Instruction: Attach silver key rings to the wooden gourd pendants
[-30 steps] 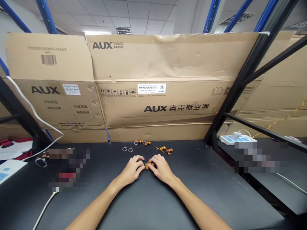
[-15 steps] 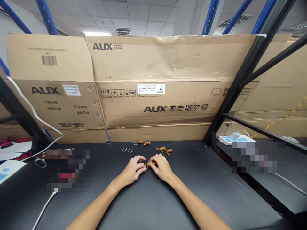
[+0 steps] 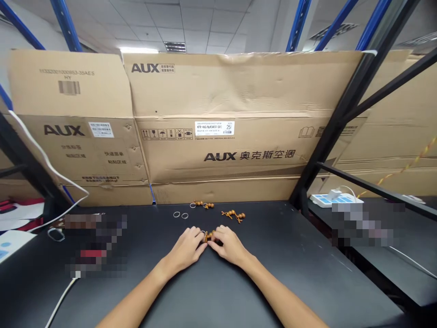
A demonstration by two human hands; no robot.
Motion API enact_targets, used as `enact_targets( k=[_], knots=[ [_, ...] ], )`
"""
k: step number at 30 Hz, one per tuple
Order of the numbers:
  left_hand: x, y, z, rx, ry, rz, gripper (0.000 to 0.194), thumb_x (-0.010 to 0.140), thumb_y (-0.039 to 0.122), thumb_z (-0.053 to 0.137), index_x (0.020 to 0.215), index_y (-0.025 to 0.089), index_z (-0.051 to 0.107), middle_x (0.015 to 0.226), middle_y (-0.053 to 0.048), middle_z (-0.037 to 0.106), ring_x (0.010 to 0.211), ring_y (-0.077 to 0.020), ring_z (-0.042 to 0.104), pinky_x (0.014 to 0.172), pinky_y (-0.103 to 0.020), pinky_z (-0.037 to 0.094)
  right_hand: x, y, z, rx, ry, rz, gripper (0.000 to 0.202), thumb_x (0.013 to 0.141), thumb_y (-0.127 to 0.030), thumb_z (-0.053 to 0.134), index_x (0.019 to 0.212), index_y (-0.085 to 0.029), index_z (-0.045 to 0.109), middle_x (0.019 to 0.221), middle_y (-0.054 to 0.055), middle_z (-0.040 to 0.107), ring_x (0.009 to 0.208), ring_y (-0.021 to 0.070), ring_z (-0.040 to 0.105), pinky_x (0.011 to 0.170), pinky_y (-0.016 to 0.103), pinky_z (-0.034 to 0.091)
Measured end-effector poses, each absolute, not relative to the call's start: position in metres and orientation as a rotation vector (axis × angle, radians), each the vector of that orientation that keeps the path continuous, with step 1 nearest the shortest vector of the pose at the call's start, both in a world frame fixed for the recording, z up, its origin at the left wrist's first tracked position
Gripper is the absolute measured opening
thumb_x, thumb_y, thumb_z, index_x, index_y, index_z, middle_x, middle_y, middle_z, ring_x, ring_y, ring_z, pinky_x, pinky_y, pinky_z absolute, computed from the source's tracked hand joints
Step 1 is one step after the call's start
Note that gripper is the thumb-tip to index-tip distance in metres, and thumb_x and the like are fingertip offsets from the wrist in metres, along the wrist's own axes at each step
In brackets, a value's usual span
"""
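Note:
Near the middle of the black table my left hand [image 3: 187,244] pinches a silver key ring [image 3: 204,233], only partly visible behind the fingertips. Facing it, my right hand [image 3: 228,245] has its fingers closed around a small brown gourd-shaped pendant [image 3: 210,235] with an orange cord. Ring and cord meet between the fingertips; whether they are joined I cannot tell. Beyond my left hand lie two loose key rings [image 3: 180,215]. Farther back rest two gourd pendants with rings [image 3: 201,204]. To the right are more gourd pendants with cords [image 3: 233,214].
Cardboard boxes [image 3: 218,100] stand like a wall along the back of the table [image 3: 211,291]. A black metal post [image 3: 327,132] rises at right, with a white power strip [image 3: 336,200] beyond it. A white cable [image 3: 61,298] and blurred items lie at left.
My hands have drawn closer together, the right one shifting slightly left. The ring and cord now show more between the fingertips. The loose pieces on the table stay put.

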State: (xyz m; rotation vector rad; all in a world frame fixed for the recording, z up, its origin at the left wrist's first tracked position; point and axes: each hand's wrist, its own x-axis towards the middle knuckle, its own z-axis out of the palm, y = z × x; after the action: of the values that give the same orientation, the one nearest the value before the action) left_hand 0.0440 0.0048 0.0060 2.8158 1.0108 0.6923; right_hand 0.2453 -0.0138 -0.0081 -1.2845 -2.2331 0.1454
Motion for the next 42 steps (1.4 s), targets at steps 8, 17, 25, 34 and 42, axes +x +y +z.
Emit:
enact_targets(
  k=[8,17,25,34,42],
  knots=[
    [0.036,0.018,-0.012,2.792,1.191,0.616,0.05,0.094,0.048,0.04,0.132,0.017,0.047,0.138,-0.013,0.048,0.128,-0.0287,0.043,0.106,-0.047,0.031,0.246,-0.01,-0.019,-1.492,-2.241,0.153,0.052,0.092,-0.049,0.045,0.133,-0.019,0.049,0.143,0.012,0.041,0.134,0.0274,0.034,0.11,0.046,0.026],
    [0.035,0.02,-0.015,2.815,1.177,0.618,0.05,0.094,0.047,0.041,0.134,0.018,0.047,0.139,-0.013,0.048,0.128,-0.0287,0.043,0.106,-0.048,0.033,0.247,-0.008,-0.02,-1.488,-2.244,0.201,0.053,0.091,-0.05,0.045,0.134,-0.019,0.048,0.145,0.012,0.039,0.135,0.0275,0.032,0.112,0.047,0.024],
    [0.035,0.02,-0.016,2.789,1.183,0.64,0.05,0.094,0.048,0.04,0.133,0.018,0.048,0.137,-0.013,0.05,0.128,-0.0287,0.043,0.106,-0.048,0.033,0.247,-0.009,-0.017,-1.494,-2.247,0.185,0.052,0.091,-0.049,0.046,0.133,-0.018,0.051,0.144,0.013,0.041,0.134,0.0288,0.034,0.11,0.047,0.027],
    [0.034,0.02,-0.013,2.774,1.151,0.686,0.045,0.093,0.046,0.045,0.129,0.019,0.051,0.135,-0.012,0.052,0.126,-0.0273,0.045,0.105,-0.046,0.034,0.248,-0.009,-0.019,-1.473,-2.24,0.153,0.05,0.09,-0.048,0.048,0.131,-0.019,0.052,0.142,0.013,0.044,0.132,0.0285,0.037,0.109,0.047,0.029],
    [0.024,0.035,-0.021,2.672,1.451,0.757,0.051,0.091,0.047,0.046,0.128,0.012,0.05,0.142,-0.017,0.043,0.133,-0.0314,0.036,0.107,-0.047,0.032,0.269,0.008,-0.017,-1.615,-2.075,-0.103,0.046,0.091,-0.031,0.047,0.133,-0.012,0.048,0.142,0.014,0.043,0.134,0.0292,0.033,0.11,0.046,0.028]
  ],
)
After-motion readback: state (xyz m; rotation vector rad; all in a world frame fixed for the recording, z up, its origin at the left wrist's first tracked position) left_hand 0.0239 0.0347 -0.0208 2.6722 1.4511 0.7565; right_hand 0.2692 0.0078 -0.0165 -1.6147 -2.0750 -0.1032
